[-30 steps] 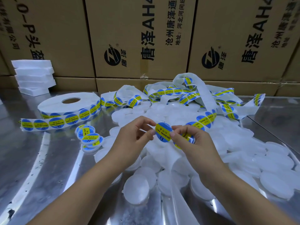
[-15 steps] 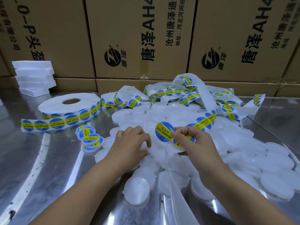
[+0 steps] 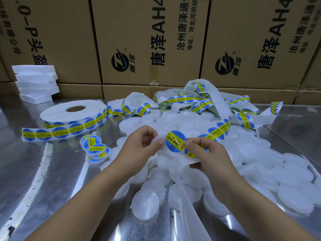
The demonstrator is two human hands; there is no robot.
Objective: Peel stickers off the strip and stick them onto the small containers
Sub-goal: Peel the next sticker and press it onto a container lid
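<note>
while the right hand [image 3: 210, 153] pinches a blue-and-yellow sticker [image 3: 174, 140] by its edge between thumb and forefinger, with the strip [image 3: 218, 129] trailing from under its other fingers, the left hand [image 3: 139, 146] curls round a small container [image 3: 157, 142] just beside the sticker; blur hides whether the two touch. the sticker looks free of its backing but not pressed down, so this one reads as mid-application. left of the grip, a few labelled containers [image 3: 95, 148] lie stacked, the only finished ones in view. under and right of the hands spreads a heap of bare containers [image 3: 260, 162], so most of the work appears left. beyond the grip, loose strip tangles over the heap and could snag; the roll [image 3: 73, 113] sits further left on the metal table [image 3: 34, 180].
</note>
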